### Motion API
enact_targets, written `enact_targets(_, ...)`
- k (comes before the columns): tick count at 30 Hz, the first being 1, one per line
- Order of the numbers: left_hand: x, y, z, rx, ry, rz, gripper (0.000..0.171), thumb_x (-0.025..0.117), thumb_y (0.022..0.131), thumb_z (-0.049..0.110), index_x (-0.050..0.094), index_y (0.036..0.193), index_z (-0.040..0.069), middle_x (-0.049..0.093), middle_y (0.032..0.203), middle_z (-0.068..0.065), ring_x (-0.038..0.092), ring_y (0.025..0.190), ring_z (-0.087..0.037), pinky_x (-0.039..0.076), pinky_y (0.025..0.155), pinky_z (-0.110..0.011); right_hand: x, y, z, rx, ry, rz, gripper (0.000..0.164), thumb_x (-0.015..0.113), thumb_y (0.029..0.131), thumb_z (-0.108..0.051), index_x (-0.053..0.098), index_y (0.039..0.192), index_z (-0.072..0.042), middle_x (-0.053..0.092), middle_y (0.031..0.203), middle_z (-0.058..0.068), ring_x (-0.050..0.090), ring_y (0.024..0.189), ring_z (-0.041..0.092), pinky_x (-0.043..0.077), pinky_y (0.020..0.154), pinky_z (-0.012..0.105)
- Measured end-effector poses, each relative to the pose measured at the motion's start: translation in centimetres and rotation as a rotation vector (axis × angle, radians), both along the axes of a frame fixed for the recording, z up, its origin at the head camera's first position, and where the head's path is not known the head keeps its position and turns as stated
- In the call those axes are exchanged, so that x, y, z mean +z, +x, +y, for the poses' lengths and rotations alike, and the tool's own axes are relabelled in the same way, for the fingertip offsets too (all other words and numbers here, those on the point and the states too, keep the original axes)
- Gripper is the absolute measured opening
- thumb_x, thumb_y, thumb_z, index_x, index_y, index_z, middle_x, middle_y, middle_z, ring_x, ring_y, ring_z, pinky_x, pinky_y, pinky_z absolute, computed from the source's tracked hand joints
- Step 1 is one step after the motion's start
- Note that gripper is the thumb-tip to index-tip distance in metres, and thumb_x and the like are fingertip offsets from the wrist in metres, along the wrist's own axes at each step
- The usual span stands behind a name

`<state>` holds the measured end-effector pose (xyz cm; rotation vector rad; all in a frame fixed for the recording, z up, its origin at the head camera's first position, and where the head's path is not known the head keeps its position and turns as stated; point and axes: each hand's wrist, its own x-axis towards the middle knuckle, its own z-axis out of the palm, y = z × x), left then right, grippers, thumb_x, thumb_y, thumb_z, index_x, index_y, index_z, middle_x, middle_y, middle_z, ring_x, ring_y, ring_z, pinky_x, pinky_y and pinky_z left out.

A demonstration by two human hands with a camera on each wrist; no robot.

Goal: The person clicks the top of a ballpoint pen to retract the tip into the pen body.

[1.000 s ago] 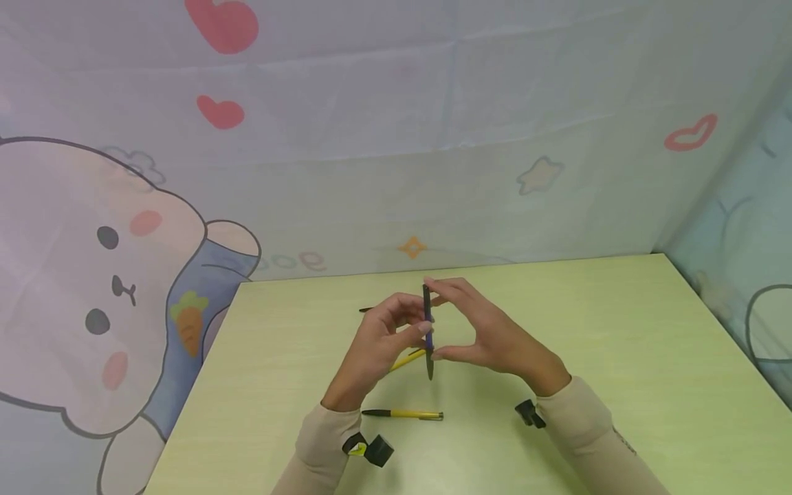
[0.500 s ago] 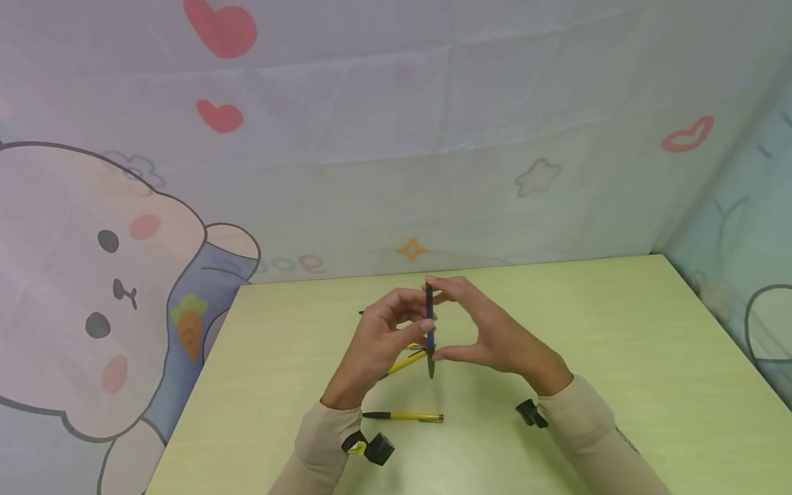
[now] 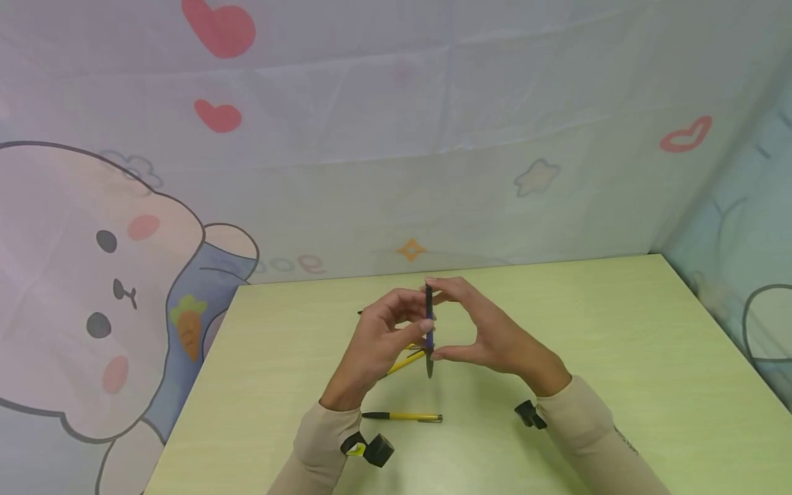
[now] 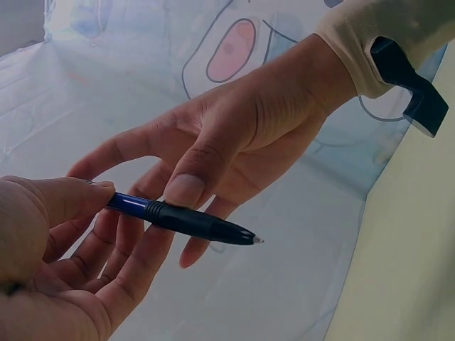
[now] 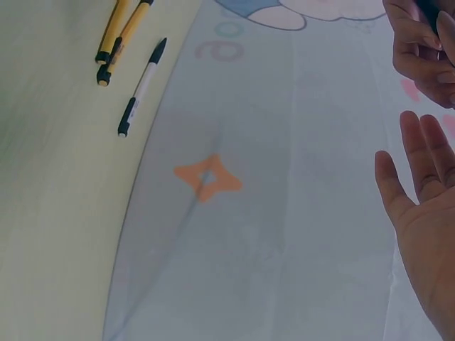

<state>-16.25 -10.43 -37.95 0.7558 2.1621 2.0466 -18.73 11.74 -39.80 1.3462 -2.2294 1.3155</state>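
Observation:
A blue and black ballpoint pen [image 3: 430,335] is held above the table between both hands, upright in the head view. My left hand [image 3: 374,344] pinches its barrel between thumb and fingers. With the index finger at the pen's top end and the thumb at its black grip, my right hand [image 3: 498,337] spans it. The left wrist view shows the pen [image 4: 195,222] with its metal writing point out and the right thumb [image 4: 188,188] on the grip. In the right wrist view the other fingers of my right hand [image 5: 437,234] stretch out straight.
One yellow pen [image 3: 408,416] lies on the light-green table [image 3: 619,357] nearest me. Two yellow pens [image 5: 110,32] lie close together beside a white pen [image 5: 142,92] near the table's back edge. Behind hangs a printed cloth [image 3: 371,137].
Both hands keep their hold on the blue pen. The head view shifts only slightly; nothing has been picked up or put down.

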Motion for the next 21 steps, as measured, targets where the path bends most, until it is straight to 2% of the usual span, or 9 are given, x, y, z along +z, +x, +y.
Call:
enact_targets(10,0.05,-0.02,0.02,-0.004,-0.015,0.026,0.027,0.068,0.098,0.006,0.063,0.124,0.003,0.064,0.112,-0.014,0.064,0.099,-0.024,0.062,0.074,-0.038,-0.02,-0.02,-0.03,0.009,-0.013,-0.013,0.099,0.090,0.078,-0.016,0.030,0.157,-0.014,0.049,0.143,0.004,0.052,0.132,0.023,0.043,0.112,0.043)
enact_targets(16,0.09,-0.10,0.02,-0.008,-0.023,0.004,0.027,0.067,0.098,0.007,0.062,0.125,0.005,0.064,0.110,-0.013,0.063,0.100,-0.024,0.062,0.075,-0.038,0.01,-0.07,0.19,-0.015,0.025,-0.019,0.103,0.090,0.078,-0.017,0.026,0.159,-0.014,0.051,0.144,0.002,0.053,0.132,0.022,0.042,0.113,0.042)
enact_targets(21,0.00,-0.23,-0.31,-0.008,-0.023,-0.020,0.027,0.066,0.099,0.006,0.062,0.126,0.007,0.064,0.111,-0.014,0.064,0.100,-0.025,0.062,0.077,-0.042,-0.06,-0.10,0.37,0.010,0.025,-0.053,0.105,0.088,0.081,-0.018,0.021,0.161,-0.011,0.055,0.141,0.001,0.055,0.131,0.020,0.042,0.114,0.039)
